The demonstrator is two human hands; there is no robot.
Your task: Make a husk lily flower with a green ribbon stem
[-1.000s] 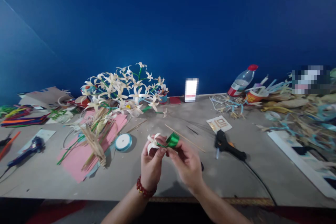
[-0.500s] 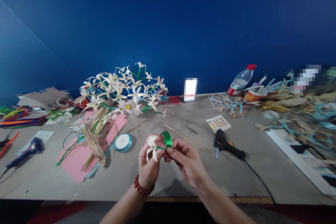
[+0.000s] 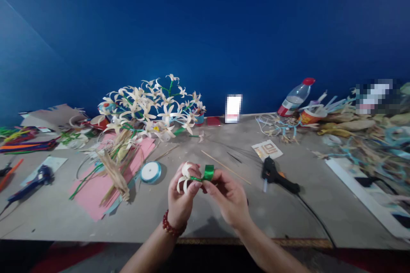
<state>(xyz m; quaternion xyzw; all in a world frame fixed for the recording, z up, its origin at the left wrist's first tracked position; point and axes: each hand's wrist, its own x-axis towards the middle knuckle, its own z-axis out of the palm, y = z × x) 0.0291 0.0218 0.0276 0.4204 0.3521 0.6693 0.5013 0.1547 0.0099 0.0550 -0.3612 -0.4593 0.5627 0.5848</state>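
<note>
My left hand (image 3: 180, 200), with a red bead bracelet at the wrist, pinches a small cream paper flower (image 3: 184, 177) by its base, just above the table's near edge. My right hand (image 3: 229, 196) meets it from the right, its fingers closed on a shiny green ribbon (image 3: 208, 172) that runs from the flower's stem and curls up between the two hands. The fingertips of both hands touch at the stem.
A bunch of finished cream flowers on green stems (image 3: 150, 108) lies at the back left over pink paper (image 3: 96, 190). A blue ribbon spool (image 3: 150, 172), a wooden skewer (image 3: 224, 166) and a black glue gun (image 3: 277, 177) lie near. Husk scraps and a bottle (image 3: 296, 96) crowd the right.
The green ribbon loop has turned and shifted between my fingers as both hands twist it about the flower's stem. The hands stay in the same place.
</note>
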